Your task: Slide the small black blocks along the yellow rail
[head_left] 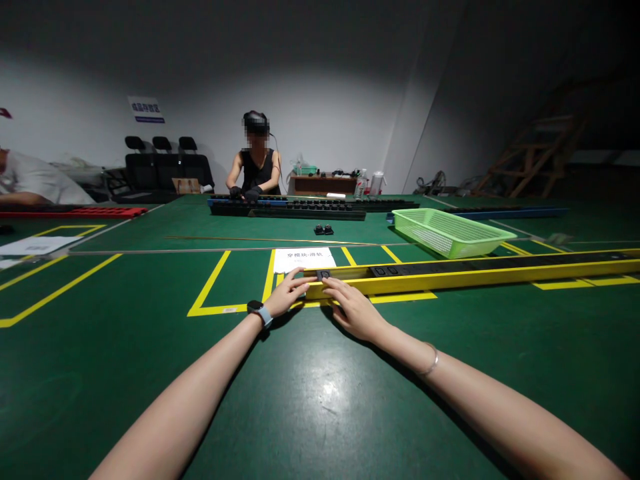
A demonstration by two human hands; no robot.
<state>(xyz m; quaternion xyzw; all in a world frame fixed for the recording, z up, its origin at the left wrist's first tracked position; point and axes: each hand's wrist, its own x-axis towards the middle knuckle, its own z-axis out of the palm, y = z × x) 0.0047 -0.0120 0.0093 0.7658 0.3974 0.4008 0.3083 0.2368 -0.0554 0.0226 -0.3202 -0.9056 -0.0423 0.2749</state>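
Resting at the near end of a long yellow rail, both hands lie flat on the green worktop. The left hand has its fingers spread and loose, fingertips touching the rail's left end; it grasps nothing. A dark watch with a pale strap sits on that wrist. The right hand is likewise released, palm down, its fingertips pressing against the rail's front edge just below a small black block seated in the rail's top channel. A thin bracelet circles the right wrist.

The rail runs from between the hands away to the right edge of the view, lying across yellow tape lines marked on the worktop. Further along its dark channel sit two more black blocks, side by side. Just behind the rail's left end lies a white paper label with printed characters.

Beyond it, a green plastic basket stands to the right, well apart from the hands, and a small black pair of parts lies near the middle of the worktop. At the far side another person in a dark top and dark gloves has both hands on a long black rail. At the far left, a sleeve of a third person shows near a red rail.
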